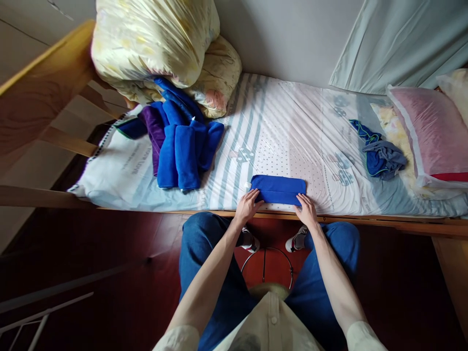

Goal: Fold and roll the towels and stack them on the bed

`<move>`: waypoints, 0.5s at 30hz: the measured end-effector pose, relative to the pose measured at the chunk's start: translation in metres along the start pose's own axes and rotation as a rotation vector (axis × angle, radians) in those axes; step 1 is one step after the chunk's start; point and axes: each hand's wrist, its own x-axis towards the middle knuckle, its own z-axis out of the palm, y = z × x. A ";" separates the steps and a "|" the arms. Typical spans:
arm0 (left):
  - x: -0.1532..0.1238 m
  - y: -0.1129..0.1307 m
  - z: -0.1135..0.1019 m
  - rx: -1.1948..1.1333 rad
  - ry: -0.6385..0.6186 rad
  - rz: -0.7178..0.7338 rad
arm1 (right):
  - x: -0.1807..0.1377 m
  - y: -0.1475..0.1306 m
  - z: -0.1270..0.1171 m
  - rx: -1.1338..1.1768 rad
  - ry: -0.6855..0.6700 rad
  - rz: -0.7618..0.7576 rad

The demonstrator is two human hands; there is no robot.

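A blue cloth [280, 187], folded into a flat rectangle with a crease along its length, lies near the front edge of the bed. A small white tag [248, 185] sticks out at its left end. My left hand [247, 207] rests on the near left corner of the cloth, fingers stretched out and thumb pointing inward. At the near right corner, my right hand [306, 210] lies with its fingers extended over the cloth's edge. Both palms face down, and neither hand visibly grips the fabric.
Rolled or folded blue cloths [183, 151] lie on the bed's left side with a purple cloth [151, 131], below bulky yellowish bedding [157, 44]. Crumpled blue and grey cloths [383, 158] lie right, near a pink pillow [433, 131]. The wooden bed rail [383, 225] runs along the front.
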 end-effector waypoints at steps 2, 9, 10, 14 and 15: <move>-0.001 -0.002 0.004 0.053 -0.068 -0.011 | 0.000 0.005 0.005 0.001 -0.031 0.012; 0.004 0.005 0.003 0.209 -0.201 -0.040 | 0.012 0.008 0.009 -0.036 -0.067 0.117; 0.007 0.008 0.001 0.220 -0.218 -0.037 | 0.015 0.005 0.008 -0.061 -0.095 0.140; 0.022 0.015 -0.014 0.171 -0.307 -0.058 | 0.032 -0.005 -0.006 -0.151 -0.241 0.205; 0.025 0.015 -0.020 0.151 -0.332 -0.068 | 0.036 -0.005 -0.011 -0.154 -0.270 0.211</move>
